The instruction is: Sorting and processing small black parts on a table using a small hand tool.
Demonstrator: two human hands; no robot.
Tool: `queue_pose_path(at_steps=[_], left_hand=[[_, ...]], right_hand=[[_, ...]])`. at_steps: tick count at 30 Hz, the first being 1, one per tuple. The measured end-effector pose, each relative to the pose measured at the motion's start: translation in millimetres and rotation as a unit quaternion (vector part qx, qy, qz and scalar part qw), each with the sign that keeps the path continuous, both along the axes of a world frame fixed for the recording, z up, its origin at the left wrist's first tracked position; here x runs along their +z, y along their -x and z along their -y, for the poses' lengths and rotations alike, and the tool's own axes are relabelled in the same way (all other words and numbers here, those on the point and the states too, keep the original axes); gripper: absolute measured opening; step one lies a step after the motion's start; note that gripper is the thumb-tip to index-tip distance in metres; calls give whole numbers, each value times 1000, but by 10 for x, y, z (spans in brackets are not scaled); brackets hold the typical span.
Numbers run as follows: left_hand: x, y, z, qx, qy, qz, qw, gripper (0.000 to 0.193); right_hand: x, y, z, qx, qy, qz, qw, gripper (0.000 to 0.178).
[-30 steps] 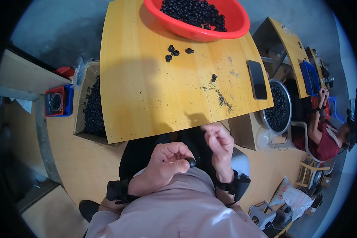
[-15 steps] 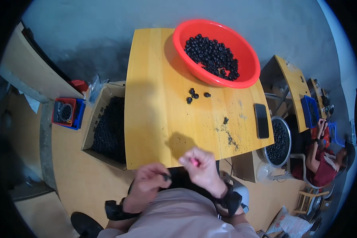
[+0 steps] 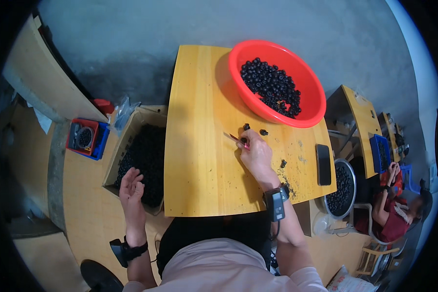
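Observation:
My right hand (image 3: 257,155) is over the table, closed around a small pink-handled knife (image 3: 234,138) whose thin blade points left. A small black part sits at its fingertips; I cannot tell whether it is gripped or lies on the table. Just beyond are two loose black ring-shaped parts, one on the left (image 3: 246,126) and one on the right (image 3: 264,132). My left hand (image 3: 132,190) is at the near side of a cardboard box (image 3: 110,168) full of small black parts (image 3: 148,151). Its fingers are apart and nothing shows in them.
On the yellow table (image 3: 199,185) stand a red bowl (image 3: 316,104) of black parts and a phone (image 3: 323,164). Dark crumbs lie nearby. At right are a metal basin (image 3: 354,182) and a seated person (image 3: 392,216). Stacked trays (image 3: 98,146) sit on the floor at left.
My right hand has moved forward over the table with the knife. My left hand, which held a black part, has swung left to the box and no part shows in it.

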State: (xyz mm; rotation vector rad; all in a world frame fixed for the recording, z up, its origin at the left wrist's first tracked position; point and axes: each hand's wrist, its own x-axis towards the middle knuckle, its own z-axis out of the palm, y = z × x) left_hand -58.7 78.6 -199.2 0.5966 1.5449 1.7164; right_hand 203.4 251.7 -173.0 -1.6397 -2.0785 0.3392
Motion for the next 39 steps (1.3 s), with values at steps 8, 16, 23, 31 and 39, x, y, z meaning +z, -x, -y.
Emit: queue_pose_path(at_steps=[8,16,23,31,39], left_hand=[[411,-829,3,-232,-71,122,962,24],[549,-1417,20,-416,-91,283,860,19],[454,-1565,101,-469,-90,322,817,17],[545,-1585,77,-472,-66,301,826,16],[469,-1701,105,-470,-78,348,808,20]], right_hand=[[262,-167,610,116,160,-314,929,21],[693,-401,1373,246,43,-303,920,29],[519,-547,1554,238,160,-479,829,25],[489,-560,1545,236,158,-512,810,27],[408,-647,1547,173,212,-629,727,15]])
